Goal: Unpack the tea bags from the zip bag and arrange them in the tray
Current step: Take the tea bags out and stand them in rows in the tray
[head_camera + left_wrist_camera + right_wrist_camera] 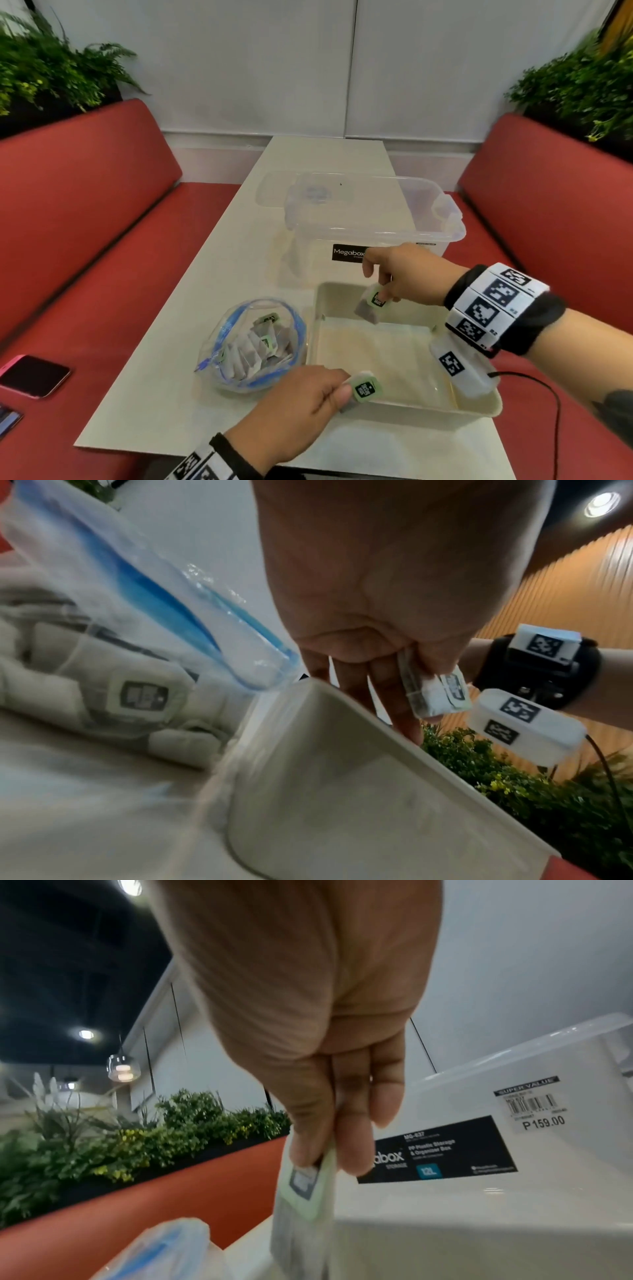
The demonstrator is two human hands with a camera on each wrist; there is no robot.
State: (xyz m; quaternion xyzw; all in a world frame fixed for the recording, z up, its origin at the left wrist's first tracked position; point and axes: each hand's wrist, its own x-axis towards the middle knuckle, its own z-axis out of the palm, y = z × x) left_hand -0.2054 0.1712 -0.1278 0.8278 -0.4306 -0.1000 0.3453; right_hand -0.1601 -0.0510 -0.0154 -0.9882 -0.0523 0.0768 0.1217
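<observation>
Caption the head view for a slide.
Both hands pinch tea bags over the empty tray, beside the open zip bag.

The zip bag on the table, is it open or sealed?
Open. The zip bag's blue-edged mouth gapes wide toward the camera, and the tea bags inside show through the opening.

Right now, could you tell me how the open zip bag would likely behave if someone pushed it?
The zip bag looks like thin, crumpled clear plastic, so it would probably buckle rather than slide cleanly. It holds only small tea bags, so it is likely light and might shift or slump, spilling some.

Black wristbands with white coded marker blocks, thin black cable
</observation>
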